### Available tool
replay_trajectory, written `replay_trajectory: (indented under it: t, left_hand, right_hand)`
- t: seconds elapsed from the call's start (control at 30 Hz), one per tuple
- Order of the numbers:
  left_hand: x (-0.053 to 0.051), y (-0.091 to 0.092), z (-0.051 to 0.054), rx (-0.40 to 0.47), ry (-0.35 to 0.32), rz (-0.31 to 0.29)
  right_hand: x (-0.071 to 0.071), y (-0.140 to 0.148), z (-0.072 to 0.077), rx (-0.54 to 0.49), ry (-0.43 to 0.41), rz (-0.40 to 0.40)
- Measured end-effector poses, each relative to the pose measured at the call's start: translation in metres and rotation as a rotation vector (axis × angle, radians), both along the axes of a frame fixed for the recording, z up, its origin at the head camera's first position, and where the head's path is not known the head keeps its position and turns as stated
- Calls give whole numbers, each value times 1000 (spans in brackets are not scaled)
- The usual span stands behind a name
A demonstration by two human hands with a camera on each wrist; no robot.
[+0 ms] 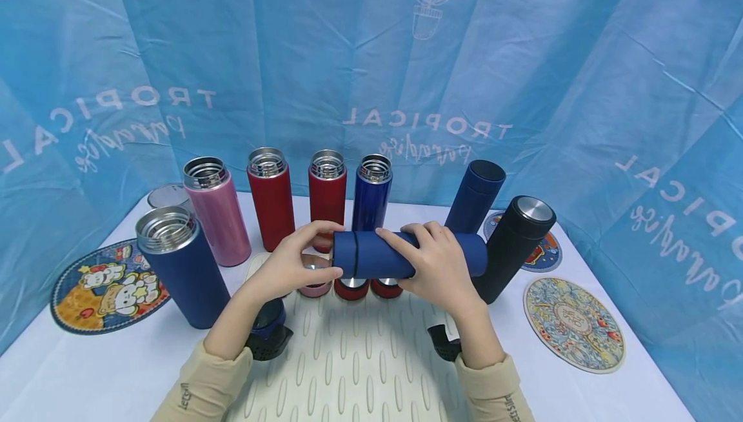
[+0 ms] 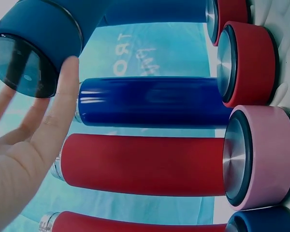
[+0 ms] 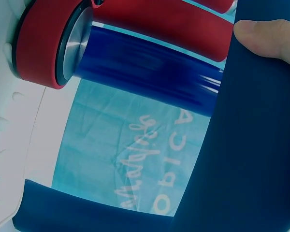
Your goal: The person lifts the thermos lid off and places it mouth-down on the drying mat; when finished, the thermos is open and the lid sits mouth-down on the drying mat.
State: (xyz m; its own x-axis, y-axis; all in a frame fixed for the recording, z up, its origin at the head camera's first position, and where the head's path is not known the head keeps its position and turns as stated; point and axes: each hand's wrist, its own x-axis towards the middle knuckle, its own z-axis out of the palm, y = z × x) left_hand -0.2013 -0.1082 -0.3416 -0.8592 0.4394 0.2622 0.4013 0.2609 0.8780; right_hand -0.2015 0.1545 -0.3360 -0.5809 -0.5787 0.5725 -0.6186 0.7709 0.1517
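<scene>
A matte blue thermos (image 1: 377, 254) lies sideways in the air between the two hands, its lid toward the left. My right hand (image 1: 438, 264) grips the body, with the thumb (image 3: 266, 38) along its side in the right wrist view. Around the lid (image 2: 38, 48) at the other end, my left hand (image 1: 298, 261) holds on with thumb and fingers spread about the rim; the lid's glossy dark top faces the palm. A thin dark seam runs between lid and body. Below the thermos, a pink lid (image 1: 315, 290) and two red lids (image 1: 351, 289) sit in a row.
Lidless bottles stand behind and left: navy (image 1: 186, 273), pink (image 1: 220, 222), two red (image 1: 273, 209), glossy blue (image 1: 371, 196). On the right are lidded navy (image 1: 476, 196) and black (image 1: 513, 248) bottles. A blue lid (image 1: 268, 319) lies near the left wrist on a cream ribbed mat (image 1: 342, 370); round coasters (image 1: 574, 325) flank it.
</scene>
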Motion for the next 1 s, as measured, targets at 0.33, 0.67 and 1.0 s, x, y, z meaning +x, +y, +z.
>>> replay_trajectory:
  t: [0.33, 0.67, 1.0]
  left_hand:
    - [2, 1, 2, -36, -87, -21]
    - [0, 5, 0, 63, 45, -72]
    - [1, 6, 0, 8, -65, 2]
  right_hand:
    - [0, 0, -1, -8, 10, 9]
    - [-2, 4, -1, -10, 7, 0]
    - [-2, 3, -1, -10, 16, 8]
